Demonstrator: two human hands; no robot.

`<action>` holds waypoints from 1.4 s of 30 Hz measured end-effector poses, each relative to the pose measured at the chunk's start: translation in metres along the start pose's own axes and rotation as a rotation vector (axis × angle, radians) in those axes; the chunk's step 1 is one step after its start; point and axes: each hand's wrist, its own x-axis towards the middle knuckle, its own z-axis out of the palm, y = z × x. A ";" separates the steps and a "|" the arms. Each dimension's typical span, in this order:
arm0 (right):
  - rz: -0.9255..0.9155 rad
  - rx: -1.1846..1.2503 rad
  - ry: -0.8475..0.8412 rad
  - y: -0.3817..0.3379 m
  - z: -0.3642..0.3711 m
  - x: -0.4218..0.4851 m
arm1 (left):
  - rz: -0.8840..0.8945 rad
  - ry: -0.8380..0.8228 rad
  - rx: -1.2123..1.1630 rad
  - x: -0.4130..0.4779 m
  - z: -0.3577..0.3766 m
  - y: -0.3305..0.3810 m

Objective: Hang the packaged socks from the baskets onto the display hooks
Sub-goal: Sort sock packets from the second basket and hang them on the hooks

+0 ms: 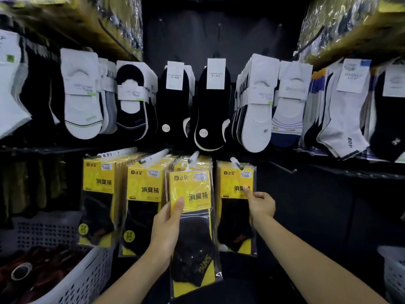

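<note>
A black back panel (219, 34) fills the middle and lies dim toward 12 o'clock. At 11 and 1 o'clock, glossy plastic-wrapped stock (328, 25) juts forward, catching glare. Below it a row of white and black carded socks (81, 95) spans 9 to 3 o'clock. Toward 4 o'clock the panel sits in deep shadow.

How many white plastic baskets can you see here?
2. The left basket sits lower left, holding dark items; the right basket is cut off at the lower right edge. More may be hidden.
</note>
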 end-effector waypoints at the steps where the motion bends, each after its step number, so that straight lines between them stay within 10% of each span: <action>1: 0.023 -0.007 0.013 0.002 0.006 0.004 | 0.002 -0.012 -0.003 0.002 0.002 -0.003; 9: 0.192 -0.009 0.040 0.024 0.012 0.015 | -0.044 -0.062 -0.011 0.005 0.020 -0.019; 18: 0.065 0.110 -0.631 0.016 -0.042 -0.070 | -0.078 -0.131 0.009 -0.013 0.041 -0.013; 29: -0.045 0.215 -0.253 0.007 -0.090 -0.075 | -0.079 -0.376 -0.017 -0.030 0.064 0.000; 37: -0.141 0.009 -0.662 0.002 -0.107 -0.091 | 0.008 -0.270 -0.052 -0.034 0.061 0.007; 42: -0.291 0.060 -0.638 -0.034 -0.113 -0.084 | 0.044 -0.408 0.056 -0.041 0.049 0.000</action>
